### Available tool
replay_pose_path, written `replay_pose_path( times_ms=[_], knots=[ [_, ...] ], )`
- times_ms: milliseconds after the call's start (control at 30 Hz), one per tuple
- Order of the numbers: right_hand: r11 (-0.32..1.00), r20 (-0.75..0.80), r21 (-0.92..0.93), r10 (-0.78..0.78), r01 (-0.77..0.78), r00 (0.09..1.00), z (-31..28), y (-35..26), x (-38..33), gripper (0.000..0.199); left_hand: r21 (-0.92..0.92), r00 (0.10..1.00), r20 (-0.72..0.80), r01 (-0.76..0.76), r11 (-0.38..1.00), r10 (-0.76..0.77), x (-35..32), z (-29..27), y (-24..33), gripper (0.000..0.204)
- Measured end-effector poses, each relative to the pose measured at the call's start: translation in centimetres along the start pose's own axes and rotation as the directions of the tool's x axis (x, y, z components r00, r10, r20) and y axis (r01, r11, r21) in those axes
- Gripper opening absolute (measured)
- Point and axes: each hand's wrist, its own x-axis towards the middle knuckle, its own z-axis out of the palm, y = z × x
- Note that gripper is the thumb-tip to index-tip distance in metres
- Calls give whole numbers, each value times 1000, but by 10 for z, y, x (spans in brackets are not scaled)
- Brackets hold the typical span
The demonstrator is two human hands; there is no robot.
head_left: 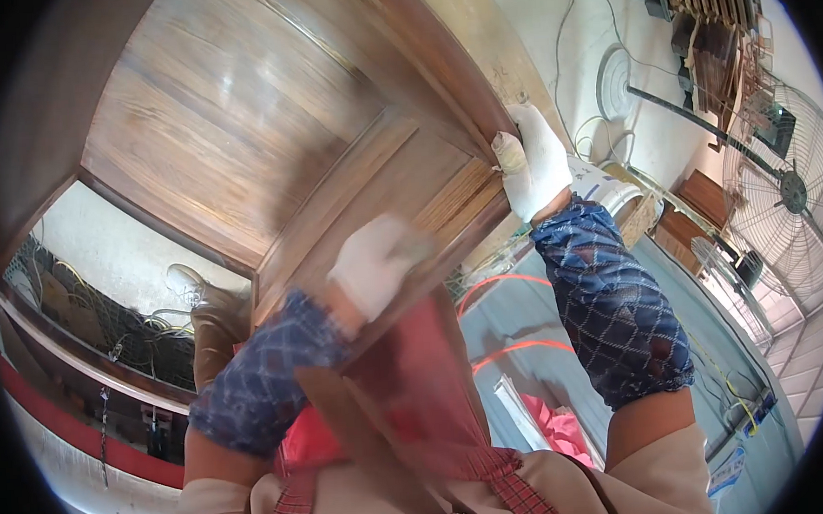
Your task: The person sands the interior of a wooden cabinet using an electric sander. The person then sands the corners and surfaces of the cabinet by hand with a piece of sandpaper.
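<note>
A large brown wooden panel piece [227, 108], with framed boards and a dark raised rim, lies tilted in front of me. My right hand [537, 162], in a white glove with a tan-wrapped thumb, is closed over the rim at its right corner. Over the near rail of the frame is my left hand [375, 264], also white-gloved. Motion smears its fingers, so whether it holds anything cannot be made out. Blue checked sleeve covers reach up both forearms. A blurred brown strip [355, 418] hangs below my left hand, in front of a red apron [417, 368].
At the right stands a grey-blue surface [517, 317] with an orange hose [519, 349] and pink cloth [560, 426]. A white bucket [603, 191] and wire-caged fan [790, 191] are beyond it. Cables [69, 294] and a shoe [187, 283] show through the left opening.
</note>
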Motion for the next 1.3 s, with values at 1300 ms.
replay_pose_path(
  times_ms=[1300],
  knots=[
    [997,-52,-32,64,-66,997,30,26,13,49,616,966,-258,173,769,-10,-141,30,-13,38]
  ],
)
